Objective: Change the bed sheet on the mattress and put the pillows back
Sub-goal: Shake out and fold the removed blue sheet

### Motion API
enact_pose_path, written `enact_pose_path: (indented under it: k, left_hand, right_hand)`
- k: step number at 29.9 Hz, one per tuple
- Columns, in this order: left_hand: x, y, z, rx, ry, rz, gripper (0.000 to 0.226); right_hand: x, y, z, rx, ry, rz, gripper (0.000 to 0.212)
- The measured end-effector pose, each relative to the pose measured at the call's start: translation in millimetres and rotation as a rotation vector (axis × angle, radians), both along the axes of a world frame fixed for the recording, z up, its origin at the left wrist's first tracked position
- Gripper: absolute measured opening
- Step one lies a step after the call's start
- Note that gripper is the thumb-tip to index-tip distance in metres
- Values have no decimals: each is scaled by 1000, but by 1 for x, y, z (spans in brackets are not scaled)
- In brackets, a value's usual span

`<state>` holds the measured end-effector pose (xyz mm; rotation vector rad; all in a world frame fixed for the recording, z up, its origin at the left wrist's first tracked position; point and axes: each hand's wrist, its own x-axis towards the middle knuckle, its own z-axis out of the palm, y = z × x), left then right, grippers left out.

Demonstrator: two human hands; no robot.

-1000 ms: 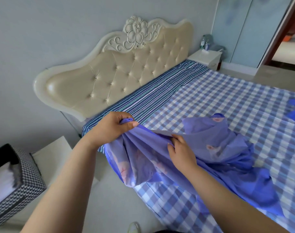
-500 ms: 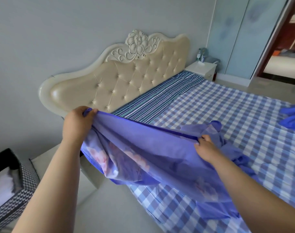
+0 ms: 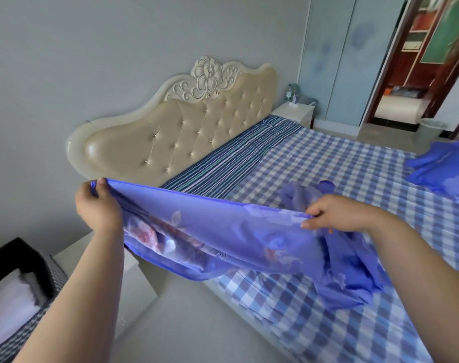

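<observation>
Presently held: purple floral sheet point(image 3: 223, 231), one edge drawn taut between two hands.

Left hand point(image 3: 98, 205): fingers curled, thumb on top, pinching a corner of the sheet; raised off the near side of the mattress point(image 3: 341, 163), in front of the near end of the headboard point(image 3: 181, 134).

Right hand point(image 3: 333, 214): fingers curled, thumb and forefinger pinching the same top edge further along; it hangs over the mattress, with the forearm crossing above the crumpled part of the sheet.

Sheet, remainder: the stretched span sags below the held edge and hangs past the near side of the mattress; the rest lies bunched on the mattress under and behind the right hand. Pink and white flower print shows near the left hand.

Mattress: covered in blue-and-white check fabric, with a dark striped band point(image 3: 236, 158) running along the foot of the headboard.

Pillow point(image 3: 443, 171): blue, lying on the far right part of the mattress, well apart from both hands.

Headboard: cream, button-tufted, with a carved flower at the top, against the grey wall.

Nightstand point(image 3: 296, 113): white, just beyond the far end of the headboard, small bottles on top.

Patterned box point(image 3: 21, 297): dark-lined, white material inside, off the near side of the mattress, below the left forearm.
</observation>
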<state>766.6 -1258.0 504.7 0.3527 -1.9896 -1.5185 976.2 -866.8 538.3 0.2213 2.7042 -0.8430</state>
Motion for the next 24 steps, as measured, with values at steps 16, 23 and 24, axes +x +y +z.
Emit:
enact_pose_path:
  k: [16, 23, 24]
  left_hand:
    - [27, -96, -15, -387, -309, -270, 33]
    - [25, -95, -32, -463, -294, -239, 34]
    - [24, -93, -32, -491, -245, -232, 32]
  right_hand:
    - [53, -101, -22, -46, -201, -177, 17]
    - [70, -73, -37, -796, -85, -303, 48]
    - [72, -67, -42, -885, -97, -294, 58]
